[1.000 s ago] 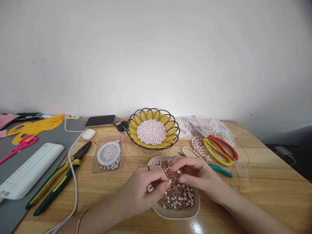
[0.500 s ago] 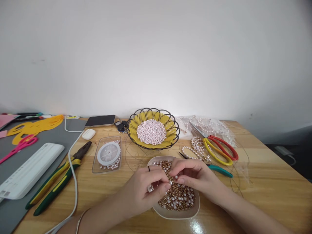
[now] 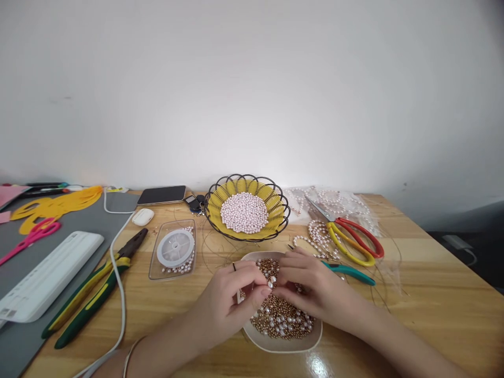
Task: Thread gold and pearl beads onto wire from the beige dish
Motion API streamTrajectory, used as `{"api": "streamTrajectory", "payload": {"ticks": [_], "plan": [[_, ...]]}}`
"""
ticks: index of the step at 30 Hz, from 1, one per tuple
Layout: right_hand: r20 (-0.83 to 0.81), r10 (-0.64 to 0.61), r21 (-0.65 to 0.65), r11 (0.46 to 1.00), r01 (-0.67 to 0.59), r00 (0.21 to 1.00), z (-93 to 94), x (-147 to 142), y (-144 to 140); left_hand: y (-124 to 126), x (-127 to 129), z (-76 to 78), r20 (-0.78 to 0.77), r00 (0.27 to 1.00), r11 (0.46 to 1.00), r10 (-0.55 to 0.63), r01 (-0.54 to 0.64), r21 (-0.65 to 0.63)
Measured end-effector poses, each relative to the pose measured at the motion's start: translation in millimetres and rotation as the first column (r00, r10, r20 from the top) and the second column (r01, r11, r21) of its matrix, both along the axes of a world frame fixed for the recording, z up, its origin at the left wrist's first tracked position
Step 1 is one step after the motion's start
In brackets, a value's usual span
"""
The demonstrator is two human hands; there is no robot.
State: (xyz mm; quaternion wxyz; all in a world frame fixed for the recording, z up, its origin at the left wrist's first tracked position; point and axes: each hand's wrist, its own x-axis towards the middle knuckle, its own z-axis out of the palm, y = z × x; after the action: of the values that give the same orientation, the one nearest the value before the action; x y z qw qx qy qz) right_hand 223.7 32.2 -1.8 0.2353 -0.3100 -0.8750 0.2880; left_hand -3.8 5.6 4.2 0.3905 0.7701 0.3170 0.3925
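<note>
My left hand point(image 3: 240, 294), a dark ring on one finger, is closed in a pinch over a bowl point(image 3: 262, 344) of small gold and pearl beads. White pearl beads point(image 3: 271, 282) show right at its fingertips; the thread itself is too fine to see. My right hand point(image 3: 309, 283) is closed too, thumb and forefinger pressed together almost against the left fingertips. Whatever lies between the right fingers is hidden. Loose gold beads point(image 3: 281, 307) mixed with pearls lie below both hands.
Behind the bowl stands a yellow basket point(image 3: 210, 210) of pale beads. Teal-handled pliers point(image 3: 350, 272), red-and-yellow scissors point(image 3: 356, 244) and pearl strands point(image 3: 321, 236) lie right. A clear box with a spool point(image 3: 176, 248), large pliers point(image 3: 98, 289), a cable point(image 3: 120, 283) and a power strip point(image 3: 55, 275) lie left.
My right hand has moved slightly left and curled, bringing its fingertips up to my left fingertips. The pearl seen between the right fingertips earlier no longer shows apart there.
</note>
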Motion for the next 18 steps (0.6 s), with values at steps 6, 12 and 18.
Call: {"api": "streamTrajectory", "payload": {"ticks": [6, 12, 18], "plan": [[0.167, 0.062, 0.003, 0.998, -0.063, 0.984, -3.5, -1.0, -0.6, 0.8, 0.0, -1.5, 0.008, 1.0, 1.0, -0.005, 0.005, -0.005], [0.068, 0.063, -0.053, 0.997, -0.059, 0.996, 0.3, -2.6, -2.2, 0.4, -0.7, -1.1, -0.008, 1.0, 1.0, -0.004, 0.004, -0.013], [0.046, 0.058, -0.081, 0.995, -0.054, 0.997, 4.5, -1.6, -5.2, 0.1, 0.7, 1.0, 0.005, 1.0, 1.0, -0.012, 0.012, -0.015]]}}
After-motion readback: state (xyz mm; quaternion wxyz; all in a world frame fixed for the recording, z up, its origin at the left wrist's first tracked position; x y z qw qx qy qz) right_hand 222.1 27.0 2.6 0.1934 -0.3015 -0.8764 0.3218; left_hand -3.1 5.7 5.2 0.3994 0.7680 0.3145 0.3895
